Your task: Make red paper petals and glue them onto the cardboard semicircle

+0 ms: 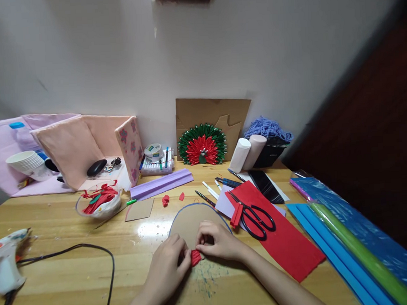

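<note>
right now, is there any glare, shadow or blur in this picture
Head view: white glare on the table, left of the blue-edged cardboard; head view again: soft shadows beneath the left hand and right hand; same head view: the dark panel at far right has a blurred edge.

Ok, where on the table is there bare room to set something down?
A wide bare patch of wooden table lies between the looping black cord and the left hand. Another lies between that cord and the clear bowl. It is crowded beyond the right hand: scissors lie across red paper, with pens close by.
</note>
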`<action>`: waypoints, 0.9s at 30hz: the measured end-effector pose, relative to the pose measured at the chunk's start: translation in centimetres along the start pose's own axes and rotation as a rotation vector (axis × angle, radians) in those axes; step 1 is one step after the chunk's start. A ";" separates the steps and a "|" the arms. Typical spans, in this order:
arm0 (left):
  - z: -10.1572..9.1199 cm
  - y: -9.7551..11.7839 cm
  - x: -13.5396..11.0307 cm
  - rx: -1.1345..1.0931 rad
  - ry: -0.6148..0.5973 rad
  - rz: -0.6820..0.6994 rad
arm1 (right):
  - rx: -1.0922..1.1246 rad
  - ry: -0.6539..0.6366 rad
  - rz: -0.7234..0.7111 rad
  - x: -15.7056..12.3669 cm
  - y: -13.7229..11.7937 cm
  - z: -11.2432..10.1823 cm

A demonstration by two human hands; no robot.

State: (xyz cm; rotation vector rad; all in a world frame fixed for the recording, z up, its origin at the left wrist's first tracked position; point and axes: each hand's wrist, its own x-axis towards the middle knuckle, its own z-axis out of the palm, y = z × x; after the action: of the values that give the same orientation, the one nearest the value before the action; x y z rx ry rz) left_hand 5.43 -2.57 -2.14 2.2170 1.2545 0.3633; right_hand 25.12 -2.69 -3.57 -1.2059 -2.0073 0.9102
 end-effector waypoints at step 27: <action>-0.3 0.3 -0.2 0.054 0.000 0.020 | -0.028 -0.006 0.015 -0.1 -0.7 -0.2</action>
State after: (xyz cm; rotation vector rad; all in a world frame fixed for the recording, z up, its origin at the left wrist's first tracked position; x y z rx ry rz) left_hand 5.37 -2.78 -1.71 2.2760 1.2568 0.3414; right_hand 24.96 -2.98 -2.96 -1.2356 -2.0247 0.8972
